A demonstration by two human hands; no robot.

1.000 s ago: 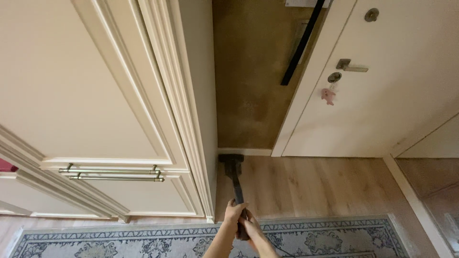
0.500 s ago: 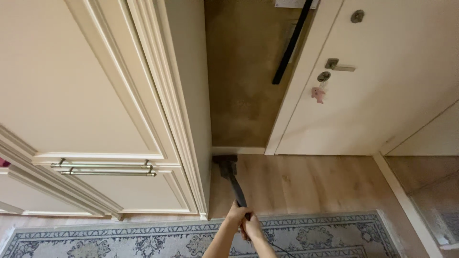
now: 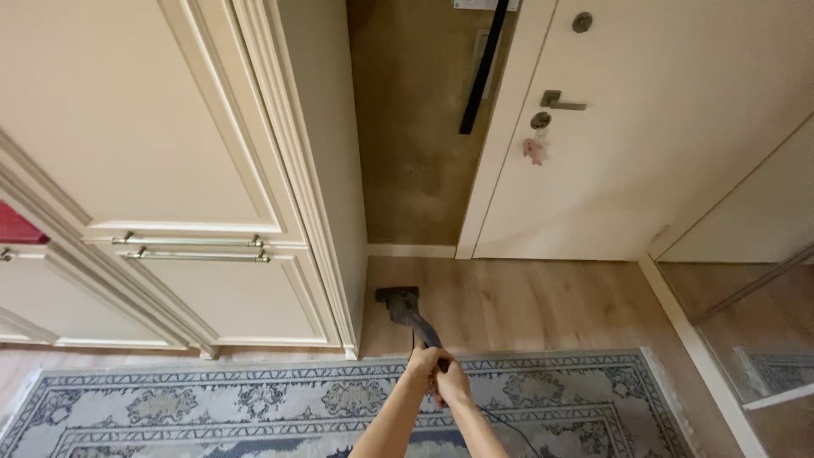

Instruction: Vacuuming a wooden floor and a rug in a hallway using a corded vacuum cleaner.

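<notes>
Both my hands grip the dark wand of a vacuum cleaner. My left hand wraps it from the left and my right hand sits just behind it. The wand's small dark nozzle rests on the wooden floor, a little away from the corner where the cream cabinet meets the brown wall. My forearms come up from the bottom edge over a patterned blue and cream rug.
A white door with a metal handle and a key with a pink fob stands at the right. A black bar hangs on the brown wall. Metal drawer pulls cross the cabinet. A mirror panel lines the right.
The nozzle has been drawn back from the wall corner toward me. My view has shifted back and right, showing more rug.
</notes>
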